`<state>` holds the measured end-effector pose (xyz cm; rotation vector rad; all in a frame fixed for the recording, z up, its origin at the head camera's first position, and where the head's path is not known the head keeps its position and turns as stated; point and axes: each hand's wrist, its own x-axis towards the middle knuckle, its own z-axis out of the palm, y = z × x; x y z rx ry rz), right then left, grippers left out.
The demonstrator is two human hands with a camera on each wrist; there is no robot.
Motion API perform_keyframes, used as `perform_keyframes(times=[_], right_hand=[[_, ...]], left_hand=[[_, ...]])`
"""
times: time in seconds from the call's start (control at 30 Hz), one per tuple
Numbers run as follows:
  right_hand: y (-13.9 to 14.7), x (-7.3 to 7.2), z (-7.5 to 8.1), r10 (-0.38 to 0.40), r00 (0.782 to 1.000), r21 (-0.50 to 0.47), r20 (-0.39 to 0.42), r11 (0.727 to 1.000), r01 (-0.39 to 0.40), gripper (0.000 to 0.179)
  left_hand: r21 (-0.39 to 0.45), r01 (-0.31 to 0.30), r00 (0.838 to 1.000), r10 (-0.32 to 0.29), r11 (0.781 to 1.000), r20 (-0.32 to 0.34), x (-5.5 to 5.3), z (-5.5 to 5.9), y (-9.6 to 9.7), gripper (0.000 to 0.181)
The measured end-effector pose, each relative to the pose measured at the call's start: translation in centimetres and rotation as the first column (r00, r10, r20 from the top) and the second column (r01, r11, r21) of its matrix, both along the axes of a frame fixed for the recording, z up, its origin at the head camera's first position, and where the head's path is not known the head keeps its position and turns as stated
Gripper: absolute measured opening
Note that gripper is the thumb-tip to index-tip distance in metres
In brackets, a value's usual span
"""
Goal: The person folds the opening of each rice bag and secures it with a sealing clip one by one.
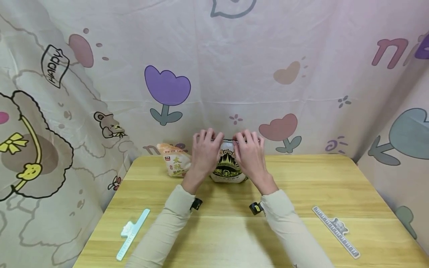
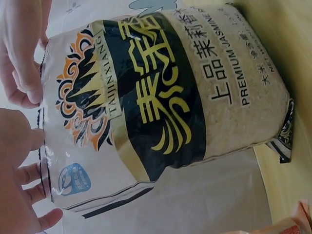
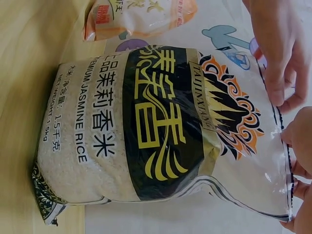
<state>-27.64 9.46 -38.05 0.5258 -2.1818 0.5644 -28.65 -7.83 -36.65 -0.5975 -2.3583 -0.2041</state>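
A bag of jasmine rice (image 1: 228, 169) stands upright near the back of the table, its black-and-gold label facing me. My left hand (image 1: 206, 152) pinches the left part of its top edge between thumb and fingers. On the right part of the same edge, my right hand (image 1: 249, 154) pinches likewise. In the left wrist view, the flattened top of the rice bag (image 2: 161, 97) runs between both hands, and grains show through its lower part. The right wrist view shows the fingertips of my right hand (image 3: 301, 151) along the dark top seam.
An orange-and-white packet (image 1: 175, 162) stands left of the rice bag, partly behind my left hand. A pale blue sealing clip (image 1: 133, 234) lies at the table's front left, a grey one (image 1: 336, 231) at front right. A printed curtain (image 1: 231, 67) hangs behind the wooden table (image 1: 221, 230).
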Motion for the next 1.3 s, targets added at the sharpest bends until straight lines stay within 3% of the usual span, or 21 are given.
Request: perform_keyframes(times=[0.23,0.8,1.0,1.3], right_hand=[[-0.1,0.2,-0.2,-0.009,1.000,0.011,0.008,1.000,0.009,0.011],[0.1,1.1,-0.4,-0.034,0.998,0.059,0.048,0.998,0.031,0.015],[0.3,1.8,-0.5,-0.012,0.999,0.047,0.034,0.999,0.010,0.012],[0.9,3.3,-0.4,0.010,1.000,0.012,0.030,1.000,-0.010,0.010]], left_hand=[[0.009,0.018,0.999,-0.018,1.000,-0.030,0.2,-0.3,0.3,0.004],[0.006,0.021,0.997,-0.021,1.000,-0.068,1.0,-0.5,0.8,0.027],[0.017,0.025,0.996,-0.023,1.000,-0.081,1.7,-0.7,1.1,0.034],[0.070,0.055,0.998,-0.052,0.996,-0.039,3.4,-0.8,2.0,0.039]])
